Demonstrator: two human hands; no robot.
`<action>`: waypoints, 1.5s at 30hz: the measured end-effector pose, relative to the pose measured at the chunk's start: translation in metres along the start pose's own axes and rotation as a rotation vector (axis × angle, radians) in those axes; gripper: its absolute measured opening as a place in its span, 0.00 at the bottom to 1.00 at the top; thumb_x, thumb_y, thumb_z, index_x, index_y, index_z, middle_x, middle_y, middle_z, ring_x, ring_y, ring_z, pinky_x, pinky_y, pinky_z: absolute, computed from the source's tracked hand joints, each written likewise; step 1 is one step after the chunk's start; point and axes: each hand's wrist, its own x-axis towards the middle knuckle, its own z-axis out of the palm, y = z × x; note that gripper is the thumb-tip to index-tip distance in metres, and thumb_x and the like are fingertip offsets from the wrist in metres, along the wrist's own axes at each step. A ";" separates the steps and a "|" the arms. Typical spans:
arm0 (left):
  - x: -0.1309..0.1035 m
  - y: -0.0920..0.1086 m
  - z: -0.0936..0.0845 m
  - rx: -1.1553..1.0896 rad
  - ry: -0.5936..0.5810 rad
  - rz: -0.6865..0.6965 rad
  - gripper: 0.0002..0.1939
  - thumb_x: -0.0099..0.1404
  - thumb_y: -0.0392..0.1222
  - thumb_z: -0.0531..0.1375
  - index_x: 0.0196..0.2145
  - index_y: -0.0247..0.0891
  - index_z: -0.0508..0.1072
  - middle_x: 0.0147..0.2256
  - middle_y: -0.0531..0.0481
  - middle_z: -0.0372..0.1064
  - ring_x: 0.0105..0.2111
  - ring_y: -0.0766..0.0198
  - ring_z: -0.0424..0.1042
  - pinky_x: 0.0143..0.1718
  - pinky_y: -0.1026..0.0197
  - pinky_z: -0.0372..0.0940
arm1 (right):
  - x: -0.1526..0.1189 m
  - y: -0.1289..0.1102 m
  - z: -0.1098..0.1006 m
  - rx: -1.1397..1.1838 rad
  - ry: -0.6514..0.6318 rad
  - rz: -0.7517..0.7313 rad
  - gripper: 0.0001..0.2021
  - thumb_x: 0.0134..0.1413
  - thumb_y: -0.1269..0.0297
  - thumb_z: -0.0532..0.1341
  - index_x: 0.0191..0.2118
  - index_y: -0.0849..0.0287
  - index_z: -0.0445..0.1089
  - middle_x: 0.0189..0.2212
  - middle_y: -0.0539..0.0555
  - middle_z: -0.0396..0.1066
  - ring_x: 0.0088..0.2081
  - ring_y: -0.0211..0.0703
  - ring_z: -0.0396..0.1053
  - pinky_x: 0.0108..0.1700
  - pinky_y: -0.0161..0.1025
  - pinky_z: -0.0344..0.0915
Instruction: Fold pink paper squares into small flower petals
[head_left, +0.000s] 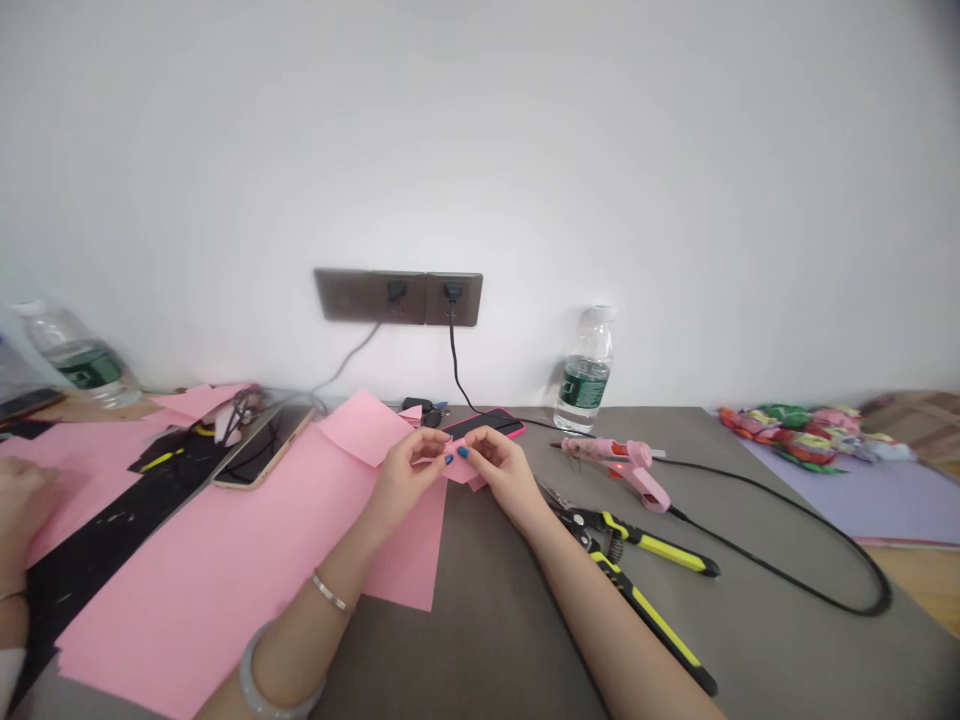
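Both my hands meet at the middle of the table, pinching one small piece of pink paper (457, 466) between thumbs and fingers. My left hand (411, 468) grips its left side, and my right hand (499, 470) grips its right side. The paper's exact folds are too small to make out. Large pink paper sheets (247, 560) lie under and beside my left forearm, with a smaller pink sheet (365, 428) on top. Just behind my hands rests a phone in a pink case (510, 423), partly hidden by them.
To the right lie a pink glue gun (619, 458) with a looping black cord and yellow-black pliers (637, 590). A water bottle (586, 375) stands by the wall. Paper flowers (814, 435) sit far right. Another phone (266, 447) lies left; another person's hand (26, 505) is at the left edge.
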 end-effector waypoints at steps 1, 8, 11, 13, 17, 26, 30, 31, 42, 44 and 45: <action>0.000 0.000 0.000 -0.014 -0.002 -0.001 0.09 0.59 0.40 0.63 0.39 0.38 0.73 0.38 0.47 0.74 0.40 0.60 0.74 0.41 0.59 0.70 | 0.000 -0.001 0.000 -0.014 0.002 -0.016 0.13 0.49 0.53 0.67 0.30 0.57 0.68 0.25 0.48 0.65 0.26 0.37 0.62 0.29 0.35 0.61; 0.000 -0.002 0.001 -0.111 -0.041 -0.015 0.06 0.59 0.40 0.62 0.35 0.38 0.72 0.39 0.48 0.71 0.41 0.59 0.73 0.40 0.57 0.72 | -0.002 -0.006 0.001 -0.156 -0.008 -0.255 0.03 0.55 0.64 0.62 0.32 0.55 0.70 0.31 0.52 0.67 0.35 0.44 0.66 0.38 0.40 0.64; 0.000 0.000 0.000 -0.064 0.034 0.068 0.04 0.57 0.35 0.60 0.33 0.39 0.72 0.36 0.49 0.71 0.41 0.59 0.72 0.41 0.58 0.71 | -0.004 -0.007 0.004 -0.246 -0.016 -0.334 0.03 0.55 0.69 0.60 0.31 0.55 0.69 0.33 0.53 0.69 0.38 0.46 0.68 0.43 0.43 0.64; 0.000 0.002 0.000 0.009 0.079 0.143 0.06 0.57 0.32 0.58 0.33 0.39 0.72 0.36 0.49 0.70 0.41 0.60 0.72 0.42 0.59 0.70 | -0.005 -0.008 0.006 -0.274 -0.004 -0.340 0.04 0.53 0.71 0.59 0.32 0.55 0.68 0.33 0.53 0.69 0.39 0.46 0.68 0.44 0.43 0.64; 0.000 0.003 0.000 0.107 0.098 0.278 0.10 0.57 0.29 0.57 0.33 0.40 0.73 0.38 0.48 0.68 0.42 0.60 0.71 0.44 0.58 0.69 | -0.006 -0.011 0.006 -0.302 0.026 -0.362 0.06 0.52 0.74 0.61 0.30 0.55 0.66 0.34 0.52 0.68 0.39 0.46 0.68 0.44 0.43 0.63; -0.001 -0.002 -0.006 0.183 0.177 0.399 0.08 0.59 0.29 0.58 0.28 0.41 0.73 0.47 0.45 0.64 0.55 0.52 0.64 0.57 0.47 0.62 | -0.008 -0.009 0.007 -0.282 0.009 -0.374 0.16 0.48 0.60 0.69 0.43 0.54 0.67 0.42 0.56 0.69 0.46 0.51 0.67 0.49 0.46 0.63; -0.002 0.000 -0.005 0.181 0.135 0.411 0.07 0.60 0.31 0.60 0.26 0.41 0.73 0.47 0.45 0.64 0.53 0.53 0.65 0.56 0.48 0.63 | -0.006 -0.006 0.006 -0.091 0.018 -0.240 0.15 0.57 0.53 0.62 0.47 0.53 0.66 0.41 0.56 0.71 0.41 0.47 0.69 0.44 0.44 0.66; -0.002 0.000 -0.005 0.179 0.109 0.410 0.07 0.60 0.31 0.60 0.26 0.40 0.72 0.48 0.45 0.64 0.52 0.53 0.66 0.55 0.49 0.64 | -0.006 -0.006 0.006 -0.036 0.015 -0.200 0.15 0.58 0.53 0.61 0.47 0.53 0.66 0.40 0.56 0.71 0.39 0.46 0.70 0.42 0.43 0.67; 0.002 -0.001 -0.001 -0.217 0.076 -0.019 0.14 0.63 0.49 0.60 0.44 0.41 0.68 0.37 0.48 0.72 0.35 0.62 0.75 0.36 0.58 0.73 | 0.001 -0.001 0.002 0.101 0.143 -0.048 0.11 0.49 0.56 0.67 0.34 0.56 0.70 0.32 0.51 0.70 0.34 0.41 0.68 0.37 0.37 0.66; 0.004 -0.003 -0.001 -0.240 0.021 -0.090 0.18 0.60 0.51 0.63 0.44 0.39 0.69 0.34 0.49 0.73 0.33 0.62 0.75 0.36 0.58 0.73 | 0.002 0.001 0.000 0.092 0.168 -0.040 0.11 0.48 0.57 0.67 0.33 0.56 0.68 0.31 0.50 0.69 0.32 0.41 0.67 0.36 0.37 0.66; 0.005 -0.004 0.000 -0.231 -0.004 -0.091 0.19 0.59 0.50 0.64 0.43 0.39 0.70 0.34 0.49 0.74 0.33 0.62 0.75 0.36 0.59 0.73 | 0.002 0.002 0.000 0.091 0.173 -0.037 0.11 0.48 0.57 0.67 0.33 0.56 0.68 0.30 0.49 0.68 0.31 0.40 0.67 0.35 0.37 0.65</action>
